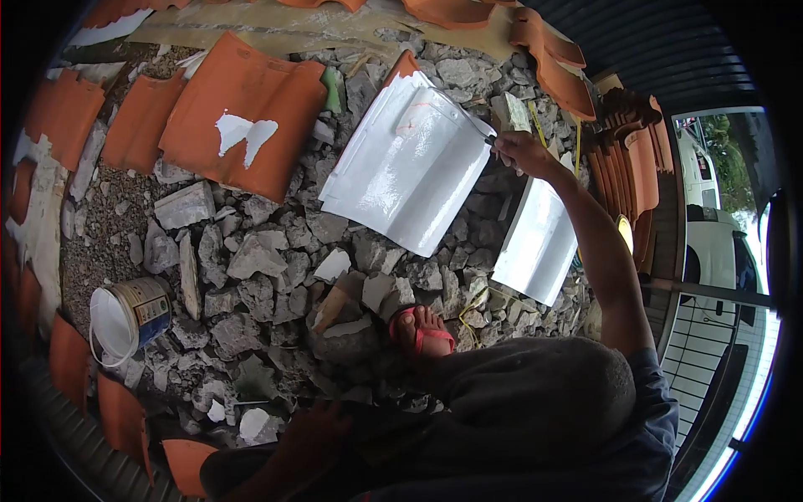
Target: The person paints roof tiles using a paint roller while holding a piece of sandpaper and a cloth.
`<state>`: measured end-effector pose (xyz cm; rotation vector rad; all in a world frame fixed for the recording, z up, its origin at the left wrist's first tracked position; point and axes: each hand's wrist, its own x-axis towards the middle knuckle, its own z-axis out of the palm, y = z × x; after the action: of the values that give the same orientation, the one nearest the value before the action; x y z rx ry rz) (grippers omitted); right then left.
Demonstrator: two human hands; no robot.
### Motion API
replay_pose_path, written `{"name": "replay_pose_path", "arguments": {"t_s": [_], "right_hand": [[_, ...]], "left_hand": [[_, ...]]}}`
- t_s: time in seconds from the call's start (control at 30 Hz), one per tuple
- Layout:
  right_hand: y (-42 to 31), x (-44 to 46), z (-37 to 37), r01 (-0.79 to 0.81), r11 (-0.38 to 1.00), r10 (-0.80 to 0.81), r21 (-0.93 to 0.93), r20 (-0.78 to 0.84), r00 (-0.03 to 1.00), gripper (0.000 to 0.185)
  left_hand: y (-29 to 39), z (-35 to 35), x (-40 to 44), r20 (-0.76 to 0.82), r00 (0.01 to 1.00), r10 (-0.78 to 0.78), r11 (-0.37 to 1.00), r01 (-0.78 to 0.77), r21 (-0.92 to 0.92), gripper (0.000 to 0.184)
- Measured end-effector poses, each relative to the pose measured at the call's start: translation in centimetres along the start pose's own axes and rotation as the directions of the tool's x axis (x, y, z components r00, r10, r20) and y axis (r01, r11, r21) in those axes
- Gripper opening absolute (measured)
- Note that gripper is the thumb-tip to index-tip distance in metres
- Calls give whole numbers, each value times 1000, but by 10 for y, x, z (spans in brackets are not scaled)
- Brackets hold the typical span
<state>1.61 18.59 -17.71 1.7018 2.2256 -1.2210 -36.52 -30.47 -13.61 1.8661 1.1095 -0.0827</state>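
Note:
My right hand (523, 155) is closed around a thin, dark-handled tool (490, 140) at the right edge of a roof tile (401, 167). The tool's head cannot be made out. Wet-looking white paint covers most of this tile; its top corner shows bare orange, and a faint orange patch shows through near the top. Below my right forearm lies a second white-coated tile (539, 243). In deep shadow at the bottom, my left hand (318, 431) is near my leg, its fingers too dark to read. An orange tile (242, 117) with a white paint splash lies to the left.
Broken concrete rubble (259, 255) covers the ground, with my sandalled foot (425, 329) on it. A paint bucket (134, 318) lies tipped at the left. Stacked orange tiles (627, 167) stand at the right, near a metal grille (698, 360). A white vehicle (711, 251) is outside.

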Motion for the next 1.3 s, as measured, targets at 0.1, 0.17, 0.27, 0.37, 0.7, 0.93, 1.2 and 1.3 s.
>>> {"name": "replay_pose_path", "arguments": {"t_s": [0.1,0.17,0.27,0.37,0.7,0.93,1.2,1.3], "right_hand": [[-24,7,9,78,993,-70,94,-81,994,34],[-32,-2,9,77,992,-65,97,-118,991,32],[-24,-19,13,242,970,-239,-13,-211,948,23],[1,-58,7,419,858,-506,-298,-348,789,21],[52,-108,-12,26,826,-282,-562,-374,884,22],[13,-61,-8,53,822,-238,-567,-258,936,23],[27,-86,-27,77,894,-195,-441,-229,954,20],[20,-84,-22,58,874,-194,-483,-236,952,22]], "left_hand": [[-2,1,6,9,1000,26,1000,-26,-3,24],[-3,-1,9,2,999,47,999,-47,4,25],[-3,-5,9,-21,999,38,999,-38,1,29],[3,-12,6,-37,999,15,999,-14,31,32],[13,-20,6,41,999,18,1000,-19,13,32],[6,-14,7,55,998,-41,999,42,-25,45],[11,-19,8,12,999,-48,999,48,10,45],[13,-17,15,29,999,-27,999,26,26,43]]}}
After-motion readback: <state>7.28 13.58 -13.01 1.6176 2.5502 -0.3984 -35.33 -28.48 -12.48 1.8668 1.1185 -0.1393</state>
